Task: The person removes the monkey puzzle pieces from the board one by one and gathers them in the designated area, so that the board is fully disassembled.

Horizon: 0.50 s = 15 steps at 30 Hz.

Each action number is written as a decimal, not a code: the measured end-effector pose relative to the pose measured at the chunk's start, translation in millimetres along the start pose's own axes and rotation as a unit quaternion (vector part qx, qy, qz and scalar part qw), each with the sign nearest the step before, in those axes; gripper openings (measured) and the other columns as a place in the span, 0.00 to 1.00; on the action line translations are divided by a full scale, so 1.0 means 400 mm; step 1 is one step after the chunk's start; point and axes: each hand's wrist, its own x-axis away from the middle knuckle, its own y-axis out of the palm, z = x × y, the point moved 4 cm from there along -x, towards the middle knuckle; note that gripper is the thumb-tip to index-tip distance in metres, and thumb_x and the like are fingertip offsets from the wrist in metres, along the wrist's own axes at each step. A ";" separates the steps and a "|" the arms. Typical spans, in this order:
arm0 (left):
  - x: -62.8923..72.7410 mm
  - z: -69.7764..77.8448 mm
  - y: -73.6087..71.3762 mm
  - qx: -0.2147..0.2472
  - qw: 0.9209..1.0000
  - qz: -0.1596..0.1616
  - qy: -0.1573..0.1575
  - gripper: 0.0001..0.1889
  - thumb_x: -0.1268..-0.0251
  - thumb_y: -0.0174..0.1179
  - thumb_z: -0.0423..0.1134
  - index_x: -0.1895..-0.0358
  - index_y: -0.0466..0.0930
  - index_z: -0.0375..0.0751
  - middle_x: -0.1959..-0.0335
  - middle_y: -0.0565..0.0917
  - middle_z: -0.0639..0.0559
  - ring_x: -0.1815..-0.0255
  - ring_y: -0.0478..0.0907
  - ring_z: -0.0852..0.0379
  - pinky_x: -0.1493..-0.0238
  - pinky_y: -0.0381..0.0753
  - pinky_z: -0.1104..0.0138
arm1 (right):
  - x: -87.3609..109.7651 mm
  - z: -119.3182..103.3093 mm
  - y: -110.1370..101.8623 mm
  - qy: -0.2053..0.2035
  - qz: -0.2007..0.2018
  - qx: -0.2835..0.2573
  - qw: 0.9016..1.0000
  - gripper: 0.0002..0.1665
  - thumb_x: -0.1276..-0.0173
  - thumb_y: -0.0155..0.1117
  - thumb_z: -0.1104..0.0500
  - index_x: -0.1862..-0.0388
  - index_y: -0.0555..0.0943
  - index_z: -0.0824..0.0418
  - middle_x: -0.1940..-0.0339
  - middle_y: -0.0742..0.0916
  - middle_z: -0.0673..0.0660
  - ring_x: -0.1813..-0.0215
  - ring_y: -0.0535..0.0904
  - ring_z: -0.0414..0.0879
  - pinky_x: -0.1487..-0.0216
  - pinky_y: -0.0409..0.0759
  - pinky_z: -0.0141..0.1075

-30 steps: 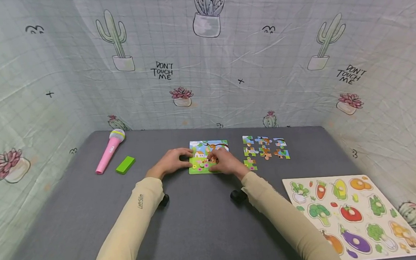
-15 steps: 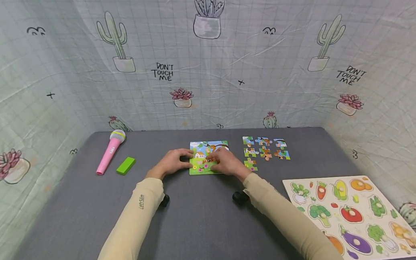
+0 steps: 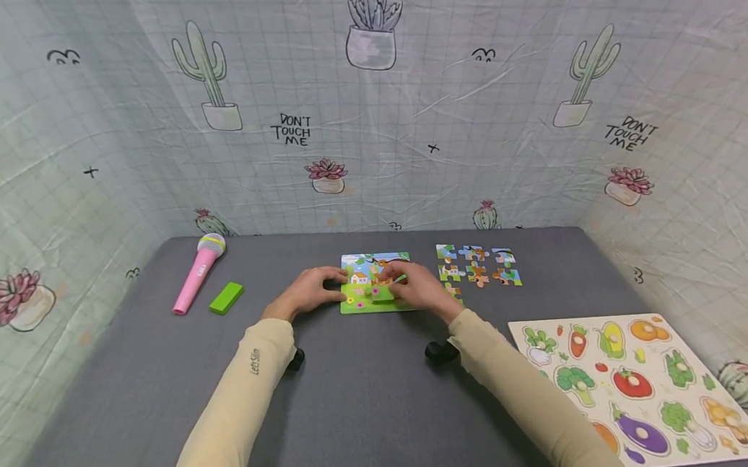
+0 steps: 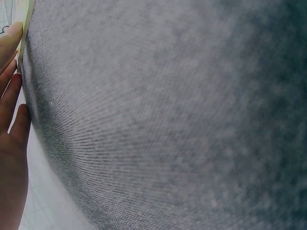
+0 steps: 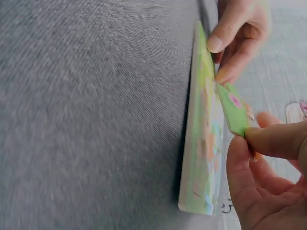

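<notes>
A small picture puzzle board (image 3: 353,309) lies flat on the grey table, showing blue sky, a house and green grass. My left hand (image 3: 309,290) holds its left edge, thumb nearer me and fingers farther up. Between the thumb and fingers of my right hand (image 3: 420,288) is a green puzzle piece (image 5: 233,111) with a pink flower. The right wrist view shows this piece tilted and raised off the board. Part of the board's right side is hidden by my right hand. Only the fingers and the board's edge show at the left of the left wrist view.
Several loose puzzle pieces (image 3: 477,275) lie in rows right of the board. A vegetable peg puzzle (image 3: 632,382) sits at the front right. To the left are a pink toy microphone (image 3: 196,276) and a green block (image 3: 226,297). A patterned cloth wall (image 3: 401,152) stands behind.
My right hand has shifted a little to the right and lifted the green puzzle piece, which now shows tilted in its fingers. The left hand has stayed at the board's left edge.
</notes>
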 end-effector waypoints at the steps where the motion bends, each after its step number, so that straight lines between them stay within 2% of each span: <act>1: 0.001 0.000 0.000 0.002 1.000 0.001 0.000 0.21 0.37 0.67 0.41 0.42 0.81 0.37 0.34 0.75 0.44 0.30 0.66 0.43 0.29 0.63 0.50 | 0.004 0.000 -0.004 0.003 -0.003 -0.002 1.000 0.15 0.26 0.52 0.66 0.48 0.82 0.60 0.46 0.83 0.57 0.57 0.82 0.50 0.59 0.80 0.39; 4: 0.001 -0.002 0.001 0.001 1.000 0.001 -0.001 0.21 0.37 0.67 0.41 0.42 0.81 0.36 0.34 0.75 0.44 0.30 0.66 0.43 0.29 0.63 0.50 | 0.017 0.008 -0.020 0.019 -0.012 -0.012 1.000 0.17 0.23 0.48 0.65 0.47 0.84 0.59 0.46 0.83 0.57 0.74 0.73 0.47 0.72 0.71 0.37; 5: 0.001 -0.003 0.001 0.001 1.000 0.001 -0.003 0.21 0.37 0.67 0.41 0.42 0.81 0.37 0.34 0.75 0.44 0.30 0.66 0.43 0.29 0.63 0.50 | 0.022 0.012 -0.026 0.026 -0.011 -0.017 0.999 0.18 0.23 0.47 0.65 0.47 0.84 0.59 0.45 0.82 0.56 0.76 0.69 0.47 0.74 0.68 0.38; 7: 0.000 -0.004 0.003 -0.002 1.000 -0.001 -0.004 0.21 0.37 0.67 0.42 0.42 0.81 0.37 0.34 0.74 0.44 0.30 0.66 0.43 0.29 0.63 0.50 | 0.034 0.024 -0.041 0.038 -0.001 -0.020 0.999 0.19 0.22 0.46 0.64 0.46 0.84 0.57 0.43 0.82 0.56 0.74 0.64 0.47 0.74 0.64 0.38; 12: -0.003 -0.006 0.003 0.000 1.000 -0.005 -0.009 0.21 0.36 0.66 0.42 0.42 0.81 0.37 0.33 0.74 0.44 0.29 0.65 0.43 0.28 0.62 0.50 | 0.073 0.056 -0.087 0.040 0.021 -0.031 0.998 0.16 0.24 0.52 0.63 0.44 0.82 0.59 0.41 0.81 0.58 0.59 0.74 0.50 0.65 0.72 0.41; 15: -0.004 -0.006 0.001 0.001 1.000 -0.004 -0.008 0.21 0.36 0.66 0.42 0.42 0.81 0.37 0.33 0.74 0.44 0.30 0.65 0.43 0.28 0.63 0.50 | 0.103 0.077 -0.116 0.043 0.024 -0.048 0.998 0.16 0.26 0.57 0.63 0.42 0.80 0.61 0.40 0.80 0.60 0.55 0.76 0.55 0.63 0.77 0.45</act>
